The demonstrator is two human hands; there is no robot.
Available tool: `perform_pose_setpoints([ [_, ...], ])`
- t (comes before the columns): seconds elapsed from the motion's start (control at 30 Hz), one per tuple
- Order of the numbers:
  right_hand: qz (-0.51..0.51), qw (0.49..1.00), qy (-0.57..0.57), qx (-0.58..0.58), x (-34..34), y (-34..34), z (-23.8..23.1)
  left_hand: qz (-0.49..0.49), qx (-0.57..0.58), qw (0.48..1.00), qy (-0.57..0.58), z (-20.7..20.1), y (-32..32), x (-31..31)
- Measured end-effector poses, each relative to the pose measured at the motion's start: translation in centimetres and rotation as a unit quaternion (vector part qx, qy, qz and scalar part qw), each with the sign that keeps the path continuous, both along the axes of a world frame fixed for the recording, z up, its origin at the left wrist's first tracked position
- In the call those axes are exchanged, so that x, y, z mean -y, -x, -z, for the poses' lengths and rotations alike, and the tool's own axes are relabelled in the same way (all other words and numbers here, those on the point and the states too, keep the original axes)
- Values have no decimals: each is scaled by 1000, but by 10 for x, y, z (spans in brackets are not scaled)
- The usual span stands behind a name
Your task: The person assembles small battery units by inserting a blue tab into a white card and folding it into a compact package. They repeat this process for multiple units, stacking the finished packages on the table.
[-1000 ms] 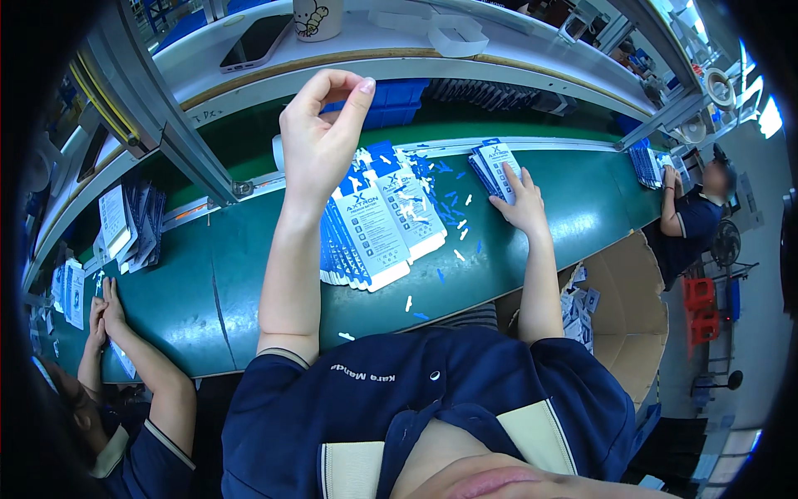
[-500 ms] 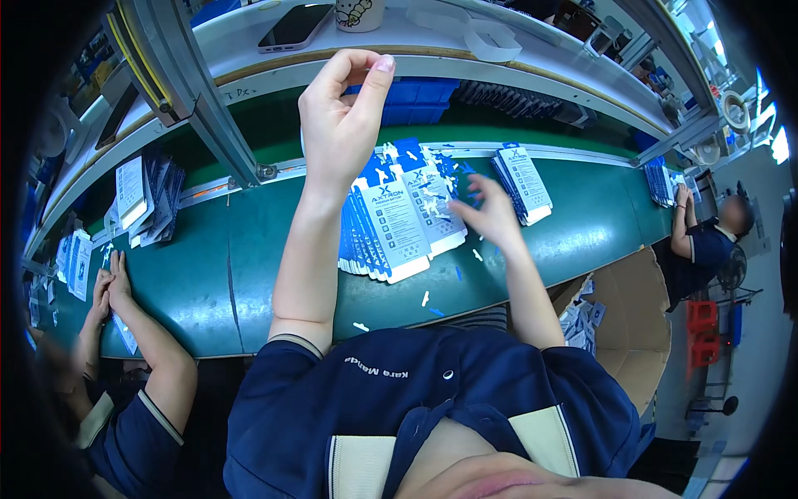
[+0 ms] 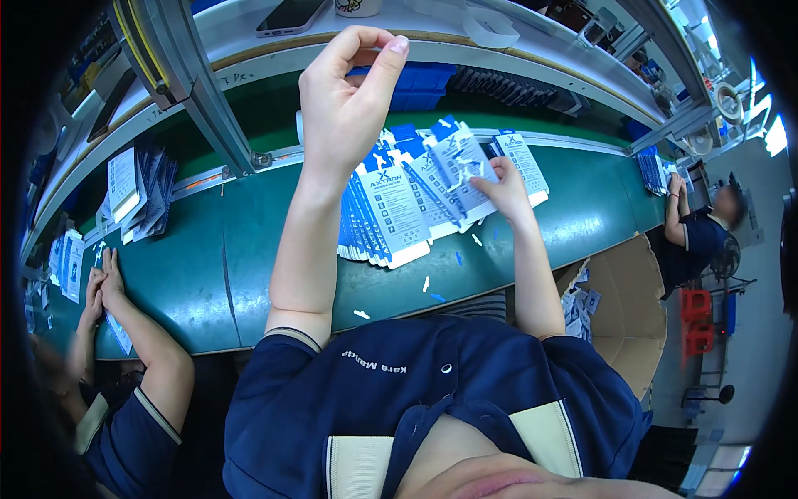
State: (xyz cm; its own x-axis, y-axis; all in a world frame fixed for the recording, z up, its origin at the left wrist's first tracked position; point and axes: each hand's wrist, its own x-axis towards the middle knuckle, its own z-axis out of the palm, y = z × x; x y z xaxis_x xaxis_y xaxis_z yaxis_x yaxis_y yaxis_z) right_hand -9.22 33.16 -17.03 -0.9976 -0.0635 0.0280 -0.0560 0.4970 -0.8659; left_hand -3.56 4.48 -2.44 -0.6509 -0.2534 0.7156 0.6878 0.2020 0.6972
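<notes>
My left hand [image 3: 345, 108] is raised above the green bench, its thumb and fingers closed in a pinch. Anything held between those fingertips is hidden or too small to make out. My right hand [image 3: 507, 190] grips the edge of a flat blue-and-white carton [image 3: 457, 152], lifted at a tilt above the pile. Beneath and left of it lies a fanned stack of flat cartons [image 3: 391, 212], overlapping one another. Small white cut-out scraps cling around the carton near my right fingers. Another upright-lying stack of cartons [image 3: 525, 162] is just behind my right hand.
A shelf [image 3: 399, 41] with a phone [image 3: 291, 17] and a cup [image 3: 357, 7] runs across the back, over a blue bin [image 3: 420, 87]. Scraps [image 3: 362, 314] dot the green bench [image 3: 274, 241]. A cardboard box [image 3: 628, 308] stands right; co-workers sit at both sides.
My right hand has closed on a flat carton and tilted it up from the pile; before, its fingers were apart over loose scraps. My left hand stays raised and pinched, slightly higher in view.
</notes>
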Motion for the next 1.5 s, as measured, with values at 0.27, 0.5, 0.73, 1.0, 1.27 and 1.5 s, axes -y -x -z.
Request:
perform_pose_setpoints([
  [0.27,4,953,-248,-175,-6,-15,-27,29,13,999,9,-3,-5,-4],
  [0.5,18,934,-302,-190,-6,-12,-15,42,6,998,37,-4,-11,-8],
  [0.73,87,928,-171,-320,8,-33,-31,45,-3,998,33,-7,-17,-5],
  [1.0,104,907,42,-407,5,-21,8,61,-31,997,34,-11,-24,-1],
  [1.27,115,936,-64,-326,4,-22,12,74,-39,995,47,-12,-28,-6],
  [1.5,95,960,-127,-232,3,-36,-6,69,-59,995,30,-14,-31,-7],
])
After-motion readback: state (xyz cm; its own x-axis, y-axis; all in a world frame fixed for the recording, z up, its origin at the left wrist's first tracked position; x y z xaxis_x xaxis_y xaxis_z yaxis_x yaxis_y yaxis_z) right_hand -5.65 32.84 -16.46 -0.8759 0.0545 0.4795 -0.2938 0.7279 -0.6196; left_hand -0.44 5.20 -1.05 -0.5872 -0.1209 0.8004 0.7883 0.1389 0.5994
